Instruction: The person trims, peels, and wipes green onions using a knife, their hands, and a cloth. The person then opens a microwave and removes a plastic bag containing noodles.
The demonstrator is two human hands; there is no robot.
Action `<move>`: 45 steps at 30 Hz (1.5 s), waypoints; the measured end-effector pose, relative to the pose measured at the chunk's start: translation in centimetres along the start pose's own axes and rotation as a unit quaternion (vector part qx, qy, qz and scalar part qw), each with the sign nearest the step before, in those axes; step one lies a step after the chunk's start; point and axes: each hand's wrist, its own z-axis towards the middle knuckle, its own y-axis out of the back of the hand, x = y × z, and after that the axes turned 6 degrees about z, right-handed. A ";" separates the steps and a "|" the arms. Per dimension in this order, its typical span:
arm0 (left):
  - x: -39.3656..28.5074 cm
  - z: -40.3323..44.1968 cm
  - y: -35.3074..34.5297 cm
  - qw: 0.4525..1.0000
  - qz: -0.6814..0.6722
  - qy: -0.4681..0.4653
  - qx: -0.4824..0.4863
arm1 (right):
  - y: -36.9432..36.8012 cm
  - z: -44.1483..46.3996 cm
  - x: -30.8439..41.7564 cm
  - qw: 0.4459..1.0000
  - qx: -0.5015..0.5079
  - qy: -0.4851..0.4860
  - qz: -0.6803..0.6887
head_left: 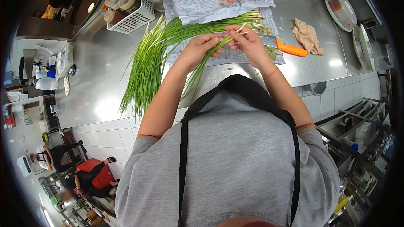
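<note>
A few long green chives (201,68) run between my two hands, their pale ends up by my right fingers and their green ends hanging toward the counter's front edge. My right hand (249,47) pinches them close to the pale ends. Thumb and fingers of my left hand (201,49) are closed around the stalks a little lower down. Behind my hands, more chives (202,28) lie on printed newspaper (219,61). To the left, a large pile of chives (145,69) rests on the steel counter. A knife with an orange handle (292,49) lies to the right, its blade partly behind my right hand.
A crumpled tan cloth (307,37) lies right of the knife. Folded newspaper (223,1) covers part of the chives. A white basket of bottles (132,19) stands at back left, a lidded clear container (340,10) at back right. Two people are off to the left.
</note>
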 end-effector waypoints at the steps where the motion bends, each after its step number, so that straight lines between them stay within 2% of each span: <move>1: 0.7 0.2 0.3 1.000 0.001 0.001 0.000 | 0.3 0.0 0.1 1.000 -0.007 -0.004 0.002; 4: 1.9 0.7 1.1 0.998 0.019 -0.044 -0.031 | 0.8 0.0 0.0 1.000 -0.017 -0.009 0.012; 6: 1.2 0.8 1.0 0.980 0.115 -0.053 -0.157 | 0.9 -0.1 -0.2 1.000 -0.023 -0.009 0.019; 9: -0.2 0.9 -0.2 0.975 0.059 -0.102 -0.191 | 0.4 -0.6 -0.6 0.999 -0.002 -0.035 -0.035; 11: -0.6 1.2 -1.4 0.976 0.023 -0.121 -0.181 | -0.5 -0.6 -1.2 0.996 0.050 -0.051 -0.047; 13: -0.7 1.5 -2.6 0.972 -0.071 -0.171 -0.145 | -1.3 -0.4 -1.4 0.995 0.061 -0.037 -0.065; 17: -1.2 1.1 -4.1 0.976 -0.133 -0.125 -0.119 | -1.7 -0.2 -1.5 0.993 0.044 -0.029 -0.101; 18: -0.9 1.1 -4.2 0.976 -0.133 -0.124 -0.119 | -1.7 -0.1 -1.4 0.993 0.041 -0.025 -0.109; 20: -0.1 1.3 -4.2 0.964 0.047 -0.206 -0.164 | -1.3 -0.1 -1.6 0.997 0.028 -0.022 -0.068; 21: 0.3 1.1 -4.3 0.964 0.046 -0.205 -0.163 | -1.1 -0.1 -1.7 0.999 0.015 -0.019 -0.027; 23: 0.9 0.3 -4.1 0.978 0.040 -0.123 -0.163 | -0.2 0.3 -1.6 0.999 0.012 -0.010 -0.033; 24: 1.3 0.3 -3.2 0.979 0.040 -0.123 -0.159 | 0.2 0.3 -1.4 0.999 0.011 -0.002 -0.039; 26: 1.7 0.0 -1.0 0.992 0.116 0.032 0.048 | 0.6 0.3 0.0 0.997 0.008 -0.002 -0.077; 27: 1.7 -0.2 -1.0 0.992 0.116 0.032 0.049 | 0.6 0.2 0.9 0.994 0.008 -0.003 -0.113; 28: 1.7 -0.6 -1.1 0.993 0.115 0.022 0.016 | 1.0 0.1 1.5 0.981 -0.016 0.065 -0.183; 30: 1.3 -1.3 -1.0 0.993 0.114 0.010 -0.016 | 3.9 0.7 2.5 0.894 -0.082 0.212 -0.387; 32: 1.2 -1.8 -0.3 0.993 0.097 0.041 -0.054 | 8.2 0.5 5.5 0.810 -0.163 0.239 -0.510; 34: 1.4 -2.3 0.7 0.995 0.061 0.053 -0.052 | 15.1 -0.1 7.4 0.718 -0.224 0.179 -0.634; 36: 1.3 -2.4 1.0 0.997 0.025 0.061 -0.051 | 18.0 -2.7 8.2 0.619 -0.309 0.069 -0.719; 39: 0.8 -2.4 1.1 0.999 -0.029 -0.005 -0.044 | 25.2 -4.5 7.5 0.623 -0.271 0.056 -0.732; 41: 0.0 -2.4 1.0 0.999 -0.045 -0.003 -0.014 | 26.2 -4.9 8.3 0.705 -0.291 0.097 -0.639; 42: -0.6 -2.4 0.8 0.999 -0.049 -0.008 -0.011 | 25.1 -4.9 9.2 0.705 -0.288 0.100 -0.640; 43: -1.0 -2.3 0.6 0.999 -0.049 -0.009 -0.013 | 24.1 -4.9 10.4 0.811 -0.324 0.166 -0.459; 44: -1.5 -2.3 0.3 0.998 -0.050 -0.022 -0.012 | 22.2 -5.1 11.7 0.875 -0.346 0.222 -0.254; 45: -1.9 -2.3 0.0 0.998 -0.051 -0.035 -0.008 | 19.6 -5.3 12.8 0.875 -0.350 0.221 -0.252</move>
